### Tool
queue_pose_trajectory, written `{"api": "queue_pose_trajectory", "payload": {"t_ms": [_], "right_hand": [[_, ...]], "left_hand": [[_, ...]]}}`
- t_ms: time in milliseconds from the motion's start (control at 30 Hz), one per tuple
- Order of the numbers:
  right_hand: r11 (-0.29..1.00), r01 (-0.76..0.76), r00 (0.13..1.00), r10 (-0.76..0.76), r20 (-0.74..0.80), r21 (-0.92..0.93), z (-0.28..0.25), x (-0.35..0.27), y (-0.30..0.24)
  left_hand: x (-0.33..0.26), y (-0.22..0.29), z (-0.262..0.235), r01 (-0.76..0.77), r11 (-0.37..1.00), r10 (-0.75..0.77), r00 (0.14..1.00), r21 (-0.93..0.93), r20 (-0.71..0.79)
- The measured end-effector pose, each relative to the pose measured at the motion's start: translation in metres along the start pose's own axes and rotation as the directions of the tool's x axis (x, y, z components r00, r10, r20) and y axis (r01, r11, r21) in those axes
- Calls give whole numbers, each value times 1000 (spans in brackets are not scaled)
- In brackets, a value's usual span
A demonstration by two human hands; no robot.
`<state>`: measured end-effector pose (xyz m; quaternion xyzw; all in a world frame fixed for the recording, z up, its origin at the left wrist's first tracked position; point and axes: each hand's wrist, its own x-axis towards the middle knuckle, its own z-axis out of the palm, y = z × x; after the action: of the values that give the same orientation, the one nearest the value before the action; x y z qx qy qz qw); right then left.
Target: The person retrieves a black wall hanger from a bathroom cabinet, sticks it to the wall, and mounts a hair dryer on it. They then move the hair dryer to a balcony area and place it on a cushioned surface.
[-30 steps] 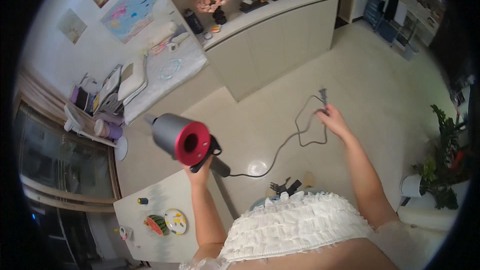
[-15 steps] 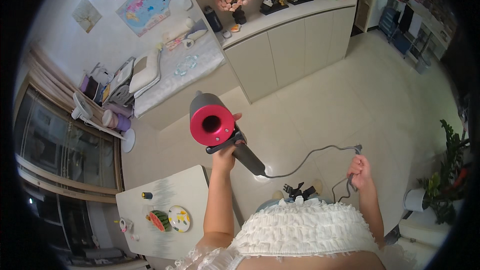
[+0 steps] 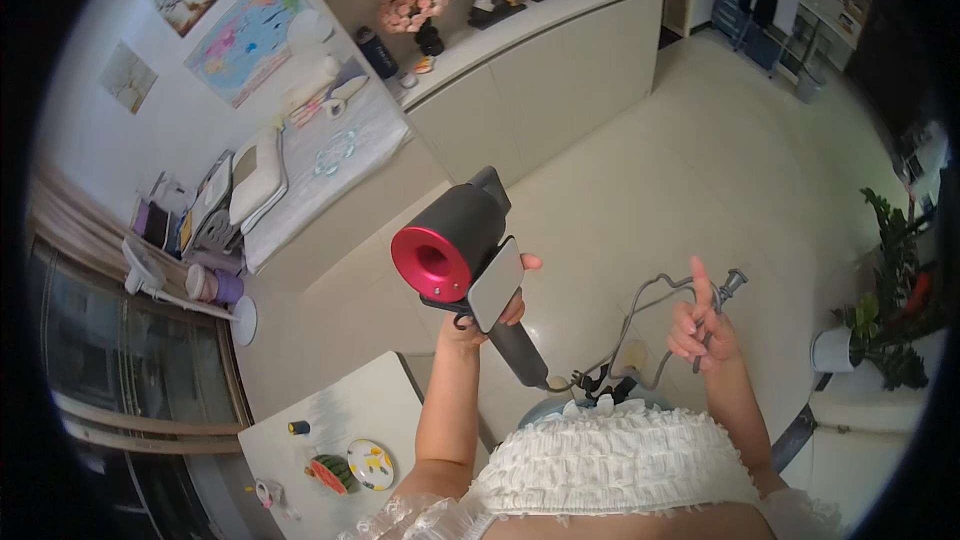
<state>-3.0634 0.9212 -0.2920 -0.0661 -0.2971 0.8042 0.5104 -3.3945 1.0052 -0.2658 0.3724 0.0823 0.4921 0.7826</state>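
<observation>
Fingers of the left hand (image 3: 487,315) wrap the hair dryer (image 3: 462,252) handle, holding it upright, clear of the floor (image 3: 640,170); the right hand (image 3: 703,328) pinches its plug (image 3: 728,287), keeping the cord (image 3: 625,332) slack.

free: open floor (image 3: 700,170) is seen ahead of both hands | blocked: a small white table (image 3: 330,420) sits below the left hand (image 3: 480,315); a potted plant (image 3: 890,310) stands right of the right hand (image 3: 705,330)
</observation>
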Motion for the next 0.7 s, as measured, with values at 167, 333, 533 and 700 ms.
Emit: {"api": "queue_pose_trajectory", "payload": {"t_ms": [167,333,533,700], "right_hand": [[998,6,999,-10,-52,-69,16,4,-18],[935,20,988,-72,-135,-354,9,12,-44],[796,40,951,-216,-223,-604,-7,16,-87],[727,165,916,-363,-169,-667,-24,6,-140]], "left_hand": [[44,-27,25,90,983,-82,995,162,-56],[93,-63,70,206,924,-137,965,321,-225],[146,-116,109,272,876,-218,960,397,-176],[182,-171,129,388,808,-293,918,444,-269]]}}
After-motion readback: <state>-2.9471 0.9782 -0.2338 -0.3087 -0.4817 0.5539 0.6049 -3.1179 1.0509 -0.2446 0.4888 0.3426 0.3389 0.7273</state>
